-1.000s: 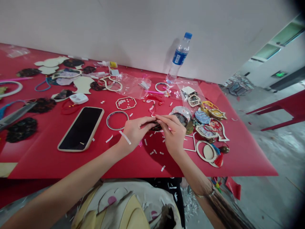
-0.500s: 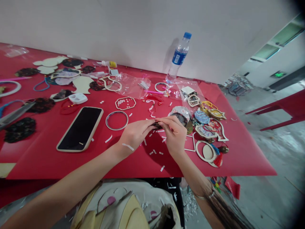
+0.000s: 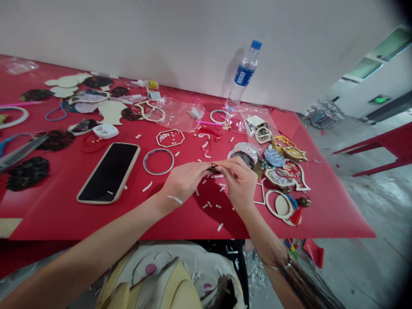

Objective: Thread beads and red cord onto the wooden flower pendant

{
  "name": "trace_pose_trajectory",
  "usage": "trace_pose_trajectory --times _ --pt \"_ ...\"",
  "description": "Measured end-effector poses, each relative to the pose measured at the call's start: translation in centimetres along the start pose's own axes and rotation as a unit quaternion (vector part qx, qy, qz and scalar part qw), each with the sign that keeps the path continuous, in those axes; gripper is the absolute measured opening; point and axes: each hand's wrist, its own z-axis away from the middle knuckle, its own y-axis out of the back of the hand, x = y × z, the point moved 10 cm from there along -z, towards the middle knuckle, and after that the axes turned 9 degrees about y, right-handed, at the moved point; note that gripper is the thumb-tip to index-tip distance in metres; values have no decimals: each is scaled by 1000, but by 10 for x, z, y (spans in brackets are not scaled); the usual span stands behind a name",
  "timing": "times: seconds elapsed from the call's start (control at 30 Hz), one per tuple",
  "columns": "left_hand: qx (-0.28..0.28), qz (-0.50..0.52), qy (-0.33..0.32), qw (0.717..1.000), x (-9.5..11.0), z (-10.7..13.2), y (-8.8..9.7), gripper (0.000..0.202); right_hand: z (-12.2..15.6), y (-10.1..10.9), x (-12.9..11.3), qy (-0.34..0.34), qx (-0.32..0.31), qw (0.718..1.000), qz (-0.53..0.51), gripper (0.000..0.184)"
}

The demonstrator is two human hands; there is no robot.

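Note:
Above the middle of the red table, my left hand (image 3: 184, 182) and my right hand (image 3: 240, 182) meet at the fingertips. Both are closed on a small dark patterned piece (image 3: 213, 170), mostly covered by my fingers, so its exact kind does not show. A white paper strip (image 3: 174, 199) clings to my left wrist. Small white strips (image 3: 209, 204) lie scattered on the table below. Left of my hands rests a round ring frame (image 3: 158, 173). Beyond it sits a wavy-edged frame (image 3: 170, 145) with small pale bits inside.
A phone (image 3: 109, 174) lies left of the ring. Standing against the wall is a water bottle (image 3: 242, 79). Finished-looking ornaments and frames (image 3: 279, 178) crowd the right side. Dark patterned pieces (image 3: 28, 173) and a blade-like tool (image 3: 22, 154) are at far left.
My hands hold nearly the same pose around the dark piece, with only slight finger movement. The whole view has shifted very slightly.

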Motion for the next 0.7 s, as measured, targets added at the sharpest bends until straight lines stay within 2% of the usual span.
trace_pose_trajectory --times 0.17,0.43,0.6,0.7 --pt "-16 11 42 999 -7 2 -6 18 3 0 -3 -5 12 1000 21 14" --pt "-10 12 61 998 -9 1 -5 20 5 -1 -3 -19 27 999 19 14" --pt "-7 20 86 996 -13 -3 0 15 2 -4 -2 -12 23 999 -22 15" --pt "3 27 80 996 -11 -6 4 14 0 -5 -1 -9 21 999 -47 16"
